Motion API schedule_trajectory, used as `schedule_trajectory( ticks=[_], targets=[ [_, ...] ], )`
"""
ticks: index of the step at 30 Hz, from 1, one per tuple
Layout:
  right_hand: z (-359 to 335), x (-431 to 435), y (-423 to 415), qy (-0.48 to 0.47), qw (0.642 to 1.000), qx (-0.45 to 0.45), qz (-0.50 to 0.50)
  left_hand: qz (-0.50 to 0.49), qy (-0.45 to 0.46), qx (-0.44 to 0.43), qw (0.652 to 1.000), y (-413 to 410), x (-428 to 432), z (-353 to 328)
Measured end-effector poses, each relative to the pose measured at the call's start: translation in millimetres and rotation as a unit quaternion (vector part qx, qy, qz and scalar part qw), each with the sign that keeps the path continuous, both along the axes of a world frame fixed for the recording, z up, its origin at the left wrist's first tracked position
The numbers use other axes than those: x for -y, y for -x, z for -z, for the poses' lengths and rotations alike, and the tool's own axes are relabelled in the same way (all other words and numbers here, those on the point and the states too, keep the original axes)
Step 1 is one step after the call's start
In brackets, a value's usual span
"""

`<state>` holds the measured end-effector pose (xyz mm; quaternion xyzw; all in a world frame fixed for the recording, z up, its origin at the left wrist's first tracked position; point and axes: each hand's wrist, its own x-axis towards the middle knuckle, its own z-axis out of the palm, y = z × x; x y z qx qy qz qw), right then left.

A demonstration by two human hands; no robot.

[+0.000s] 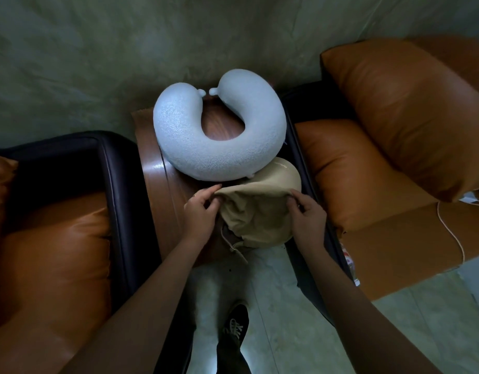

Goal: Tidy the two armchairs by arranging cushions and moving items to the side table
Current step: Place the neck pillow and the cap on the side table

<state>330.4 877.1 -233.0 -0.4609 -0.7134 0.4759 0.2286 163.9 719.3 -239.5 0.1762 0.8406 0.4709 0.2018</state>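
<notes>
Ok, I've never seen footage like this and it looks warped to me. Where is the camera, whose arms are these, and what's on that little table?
There is no machine here. One wide-angle camera sits on a person's head, looking down, which bends the picture. The arms are that person's own. The left hand and right hand each pinch an edge of a beige cloth item at the near end of the wooden side table; what it is, I cannot tell. Beyond it lies a pale blue U-shaped neck pillow. An orange armchair stands on the left, another on the right.

neck pillow (219, 136) crowds side table (154, 168), armchairs (57, 238) flanking
</notes>
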Motion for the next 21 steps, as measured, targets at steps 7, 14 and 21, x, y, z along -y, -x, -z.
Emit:
schedule_trajectory(
  ticks=[7, 14, 21],
  targets=[
    [-4, 7, -12, 0.009, 0.999, 0.02, -0.045, -0.008, -0.006, 0.048, 0.999, -9, 11, -1],
    [-26, 47, -29, -0.059, 0.997, 0.045, -0.038, 0.013, -0.016, 0.056, 0.998, -19, 61, -19],
    [-51, 152, -36, -0.054, 0.998, 0.033, -0.019, -0.05, -0.005, 0.111, 0.993, -44, 237, -36]
  ],
)
